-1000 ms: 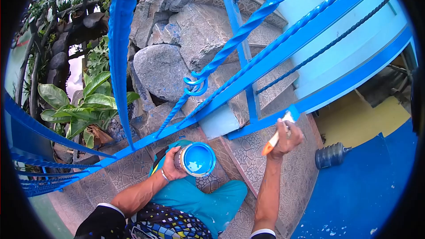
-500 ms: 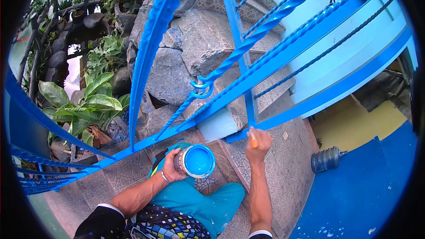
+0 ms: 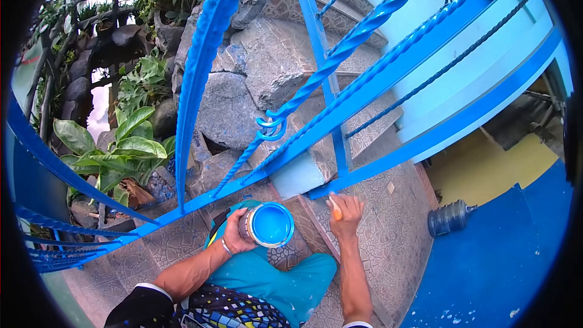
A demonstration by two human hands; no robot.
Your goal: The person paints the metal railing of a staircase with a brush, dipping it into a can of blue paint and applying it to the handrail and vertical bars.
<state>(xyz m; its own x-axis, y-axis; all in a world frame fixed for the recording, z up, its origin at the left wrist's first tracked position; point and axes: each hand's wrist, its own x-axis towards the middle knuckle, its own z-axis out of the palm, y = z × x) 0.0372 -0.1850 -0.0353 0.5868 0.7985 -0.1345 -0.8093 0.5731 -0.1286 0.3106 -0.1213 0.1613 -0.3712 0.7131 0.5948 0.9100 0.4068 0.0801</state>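
Note:
My left hand (image 3: pixel 235 232) is wrapped round the side of an open can of blue paint (image 3: pixel 272 225), held above my lap. The can leans so that the bright blue paint faces up at me. In my right hand (image 3: pixel 348 216) is a paintbrush (image 3: pixel 336 209) with an orange handle. The brush's tip points up towards the lower end of the blue metal railing (image 3: pixel 322 191), a short way below it. Most of the brush is covered by my fingers.
Twisted blue bars (image 3: pixel 364 27) of the railing cross overhead. Large rocks (image 3: pixel 231 106) and a leafy plant (image 3: pixel 115 146) stand behind it. Patterned stone tiles (image 3: pixel 388 237) lie under me. A dark plastic water jug (image 3: pixel 449 218) rests on the blue floor (image 3: pixel 486 267) at right.
My right hand has moved down and slightly left with the paintbrush, away from the railing's lower end. The left hand and paint can have hardly moved.

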